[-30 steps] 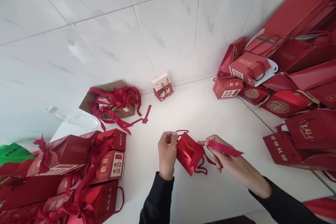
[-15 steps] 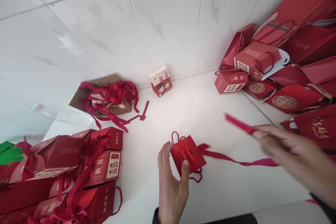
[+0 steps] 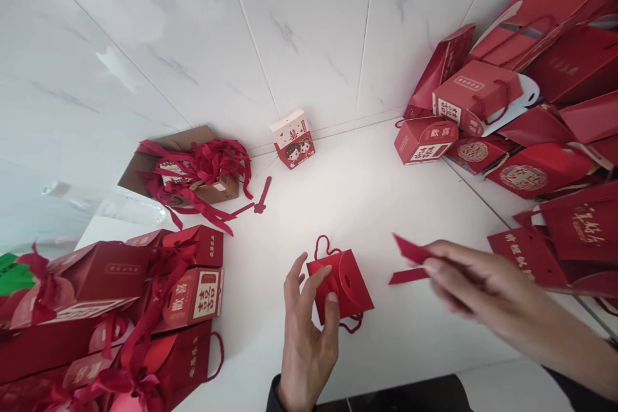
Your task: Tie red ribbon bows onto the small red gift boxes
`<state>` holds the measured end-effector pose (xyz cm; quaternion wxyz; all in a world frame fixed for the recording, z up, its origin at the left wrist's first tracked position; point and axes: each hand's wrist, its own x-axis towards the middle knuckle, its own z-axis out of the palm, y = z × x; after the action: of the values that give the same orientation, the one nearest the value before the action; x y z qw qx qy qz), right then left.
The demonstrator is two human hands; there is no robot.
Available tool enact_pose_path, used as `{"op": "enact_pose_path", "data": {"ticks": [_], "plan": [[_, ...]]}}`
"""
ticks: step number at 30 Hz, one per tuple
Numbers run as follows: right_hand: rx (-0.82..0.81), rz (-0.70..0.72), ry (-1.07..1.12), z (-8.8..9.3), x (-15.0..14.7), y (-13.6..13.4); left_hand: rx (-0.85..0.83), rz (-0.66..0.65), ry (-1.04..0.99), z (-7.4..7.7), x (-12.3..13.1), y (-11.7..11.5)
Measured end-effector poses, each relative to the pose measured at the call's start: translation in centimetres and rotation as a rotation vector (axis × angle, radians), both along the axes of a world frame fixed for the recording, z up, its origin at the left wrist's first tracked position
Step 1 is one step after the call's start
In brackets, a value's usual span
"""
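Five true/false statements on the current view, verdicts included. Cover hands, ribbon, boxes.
1. The right hand holds a red ribbon. True.
2. The left hand hangs clear of the small red gift box. False: its fingers touch the box.
3. Loose ribbons spill from the cardboard box. True.
4. The held ribbon runs through the gift box. False: they are apart.
5. The cartoon-printed box stands near the tiled wall. True.

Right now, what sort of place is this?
Possibly a gift-packing workspace: red cardboard boxes at both sides, a brown cardboard carton of crimson fabric ribbons, and a flat white tabletop.
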<state>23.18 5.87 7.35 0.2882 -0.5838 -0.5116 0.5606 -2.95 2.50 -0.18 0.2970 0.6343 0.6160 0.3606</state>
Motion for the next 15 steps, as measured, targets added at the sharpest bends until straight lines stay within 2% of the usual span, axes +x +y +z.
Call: {"op": "enact_pose_path", "data": {"ticks": [2,4,8,15], "plan": [[-0.099,0.153,0.008,-0.5,-2.3,0.4,0.013,-0.016,0.029,0.2,0.3,-0.1],[-0.105,0.216,-0.038,-1.2,-3.8,0.8,0.025,-0.053,0.053,0.4,0.6,0.0],[-0.059,0.247,-0.1,-1.9,-4.8,1.1,0.064,-0.099,0.079,0.7,1.1,0.7],[-0.081,0.296,-0.153,-1.6,-4.9,1.4,0.13,-0.107,0.091,0.6,1.4,1.3]]}}
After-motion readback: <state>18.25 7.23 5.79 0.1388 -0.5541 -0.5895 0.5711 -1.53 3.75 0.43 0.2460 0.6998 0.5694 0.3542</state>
